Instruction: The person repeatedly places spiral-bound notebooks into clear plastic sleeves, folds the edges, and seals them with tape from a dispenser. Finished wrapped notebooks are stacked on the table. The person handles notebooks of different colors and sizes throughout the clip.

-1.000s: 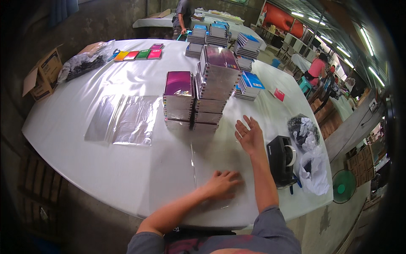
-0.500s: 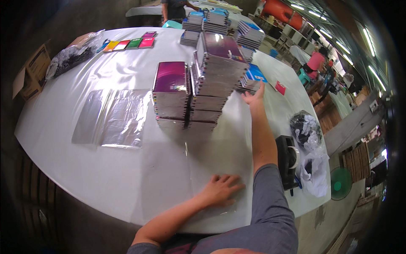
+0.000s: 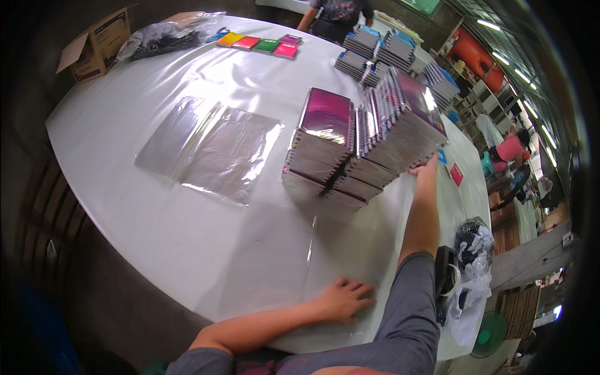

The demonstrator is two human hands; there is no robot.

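My left hand (image 3: pixel 347 301) lies with fingers spread on a clear plastic sheet (image 3: pixel 269 262) on the white table, holding nothing. Stretched forward, my right hand (image 3: pixel 426 165) is at the right side of the tall spiral notebook stack (image 3: pixel 406 134). Its thumb points toward the stack, but most of its fingers are hidden, so a grip cannot be made out. Just beyond it shows a bit of a blue-covered notebook (image 3: pixel 442 156). A shorter stack of purple-covered spiral notebooks (image 3: pixel 326 115) stands against the tall one on the left.
Clear plastic sleeves (image 3: pixel 231 150) lie left of the stacks. Small coloured notebooks (image 3: pixel 265 45) and a cardboard box (image 3: pixel 103 44) are at the far side, near a standing person (image 3: pixel 340 15). A black tape dispenser (image 3: pixel 445 275) and crumpled plastic (image 3: pixel 472 250) line the right edge.
The view has turned, shifting the table's things rightward in the picture. My right hand, earlier outstretched toward the blue notebooks, is now partly hidden beside the tall stack. The left hand stays flat.
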